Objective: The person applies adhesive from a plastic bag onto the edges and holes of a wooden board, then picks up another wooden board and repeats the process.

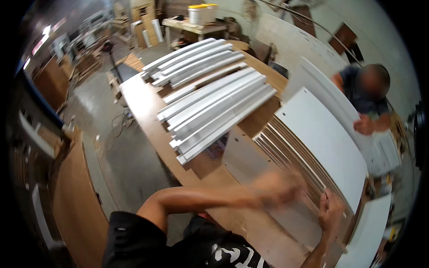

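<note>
My left hand [281,185] is smeared by motion over a stack of boards, so its fingers cannot be made out. My right hand [331,210] is closed, fingers curled, at the near end of thin brown strips with pale edges [290,156]; what it grips, if anything, is hidden. Beside the strips lies a flat white panel [321,134] with small dark holes near its corners. On their other side is a greyish panel [241,154], also with small holes, partly covered by my left forearm.
White profiled lengths [214,111] lie in rows across the wooden worktable [143,100]. At the right, a co-worker [366,96] holds a large white panel [313,85] on edge. A brown board [78,201] stands at the left. White buckets [196,15] sit on a far bench.
</note>
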Available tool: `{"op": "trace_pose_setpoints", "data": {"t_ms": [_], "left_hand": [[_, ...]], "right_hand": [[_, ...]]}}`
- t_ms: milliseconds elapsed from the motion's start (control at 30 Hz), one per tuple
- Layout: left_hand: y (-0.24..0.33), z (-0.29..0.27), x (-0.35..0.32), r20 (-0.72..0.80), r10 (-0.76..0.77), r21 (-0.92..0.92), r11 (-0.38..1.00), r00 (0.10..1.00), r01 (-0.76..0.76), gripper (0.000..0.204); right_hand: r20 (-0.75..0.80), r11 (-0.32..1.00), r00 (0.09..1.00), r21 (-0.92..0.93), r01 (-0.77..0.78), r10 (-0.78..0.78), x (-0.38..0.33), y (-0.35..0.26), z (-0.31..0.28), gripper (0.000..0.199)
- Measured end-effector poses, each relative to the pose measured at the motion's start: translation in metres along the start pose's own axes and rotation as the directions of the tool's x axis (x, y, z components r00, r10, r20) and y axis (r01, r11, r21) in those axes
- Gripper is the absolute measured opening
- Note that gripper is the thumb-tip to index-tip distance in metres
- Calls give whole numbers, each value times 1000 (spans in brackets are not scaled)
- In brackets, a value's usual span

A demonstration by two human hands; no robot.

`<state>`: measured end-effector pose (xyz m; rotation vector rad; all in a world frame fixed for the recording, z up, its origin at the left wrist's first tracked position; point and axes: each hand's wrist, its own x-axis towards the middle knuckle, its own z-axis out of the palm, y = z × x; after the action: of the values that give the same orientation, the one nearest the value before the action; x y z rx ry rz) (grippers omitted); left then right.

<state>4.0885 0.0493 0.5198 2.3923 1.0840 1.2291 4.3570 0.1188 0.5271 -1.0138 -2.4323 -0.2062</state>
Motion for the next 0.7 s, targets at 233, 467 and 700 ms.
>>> {"op": "trace_pose_setpoints", "data": {"t_ms": [233, 467, 700], "left_hand": [[-118, -65, -80, -634, -569, -208, 777, 523, 594, 22], [-125, -59, -49, -487, -605, -266, 790, 630, 552, 16], [-147, -46, -97, -561, -627, -600, 758, 540, 256, 39]], "right_hand": [[-242, 946, 961, -258, -197, 134, -14, -12, -23, 16], [-844, 117, 271, -245, -963, 463, -266, 192, -86, 80], [-350, 493, 350, 539, -684, 869, -299, 209, -3, 74]]}}
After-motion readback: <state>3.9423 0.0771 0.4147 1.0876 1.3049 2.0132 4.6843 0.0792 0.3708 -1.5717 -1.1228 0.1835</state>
